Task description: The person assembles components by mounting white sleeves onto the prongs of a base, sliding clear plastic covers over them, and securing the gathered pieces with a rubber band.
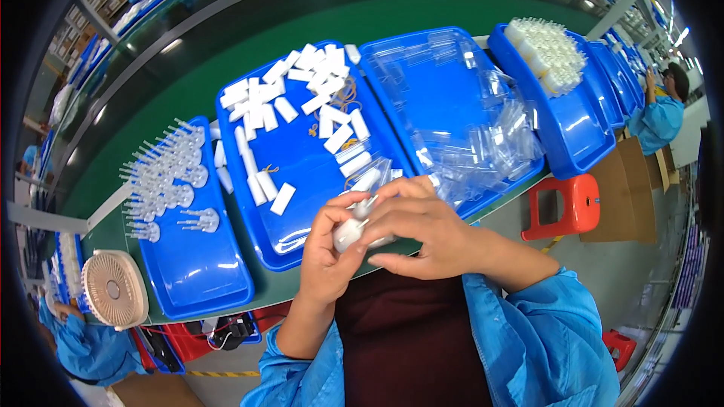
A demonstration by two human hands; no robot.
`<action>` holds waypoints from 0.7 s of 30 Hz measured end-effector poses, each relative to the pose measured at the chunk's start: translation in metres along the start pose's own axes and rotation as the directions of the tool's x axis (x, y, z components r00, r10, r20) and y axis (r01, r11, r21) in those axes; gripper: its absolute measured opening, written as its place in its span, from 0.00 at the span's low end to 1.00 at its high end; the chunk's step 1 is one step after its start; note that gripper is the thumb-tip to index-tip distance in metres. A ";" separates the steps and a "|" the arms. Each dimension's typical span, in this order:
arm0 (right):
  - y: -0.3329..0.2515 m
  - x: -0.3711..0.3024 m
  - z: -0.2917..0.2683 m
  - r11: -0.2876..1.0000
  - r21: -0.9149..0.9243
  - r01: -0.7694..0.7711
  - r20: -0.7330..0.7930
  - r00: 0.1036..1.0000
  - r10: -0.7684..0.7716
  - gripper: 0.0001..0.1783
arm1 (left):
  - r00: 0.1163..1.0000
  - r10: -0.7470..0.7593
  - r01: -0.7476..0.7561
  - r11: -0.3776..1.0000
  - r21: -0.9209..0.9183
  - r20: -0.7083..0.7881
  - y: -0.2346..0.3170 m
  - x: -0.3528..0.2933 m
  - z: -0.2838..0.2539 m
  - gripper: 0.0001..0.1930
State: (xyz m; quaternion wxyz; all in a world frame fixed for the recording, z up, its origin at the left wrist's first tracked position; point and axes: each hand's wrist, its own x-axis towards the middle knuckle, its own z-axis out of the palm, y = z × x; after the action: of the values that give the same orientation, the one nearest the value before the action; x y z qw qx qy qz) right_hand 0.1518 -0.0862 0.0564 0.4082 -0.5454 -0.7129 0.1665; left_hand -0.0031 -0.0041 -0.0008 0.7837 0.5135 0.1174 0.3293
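Observation:
Just over the near edge of the middle blue tray, my two hands meet. My left hand is closed round a small whitish plastic piece. Thumb and fingers of my right hand are bent over the same piece from the right and pinch at its top; its exact kind is partly hidden by the fingers. Many small white cartons lie loose in the middle tray, with a few tan rubber bands among them. Clear plastic sleeves fill parts of the tray to the right.
Clear pronged plastic parts stand in the left tray, beside a beige fan. Whitish parts are massed in the far right tray. A red stool and cardboard box are on the floor. Co-workers sit nearby.

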 end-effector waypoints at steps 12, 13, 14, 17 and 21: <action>0.118 0.008 -0.146 0.253 -0.948 -0.192 -0.035 0.854 0.519 0.11 | 0.995 -0.044 0.031 0.990 -0.140 -0.090 0.002 -0.002 0.001 0.14; 0.127 0.009 -0.147 0.254 -0.948 -0.190 -0.033 0.856 0.517 0.11 | 0.995 -0.042 0.029 0.990 -0.140 -0.092 0.002 -0.003 0.000 0.14; 0.134 0.011 -0.146 0.200 -0.971 -0.128 0.011 0.818 0.576 0.10 | 0.994 -0.047 0.033 0.990 -0.138 -0.099 0.003 -0.003 0.000 0.14; 0.151 0.011 -0.140 0.150 -0.988 -0.022 0.078 0.775 0.628 0.07 | 0.992 -0.055 0.042 0.992 -0.116 -0.113 0.002 -0.005 -0.003 0.14; 0.162 0.016 -0.131 0.159 -0.987 0.023 0.116 0.785 0.609 0.07 | 0.988 -0.056 0.041 0.993 -0.110 -0.141 0.002 -0.006 -0.004 0.14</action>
State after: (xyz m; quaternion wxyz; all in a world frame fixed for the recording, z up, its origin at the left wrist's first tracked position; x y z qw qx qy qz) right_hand 0.3550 -0.0417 0.0325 -0.2602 -0.7452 -0.6064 -0.0960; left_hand -0.0102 -0.0048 -0.0019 0.8073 0.4428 0.1682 0.3520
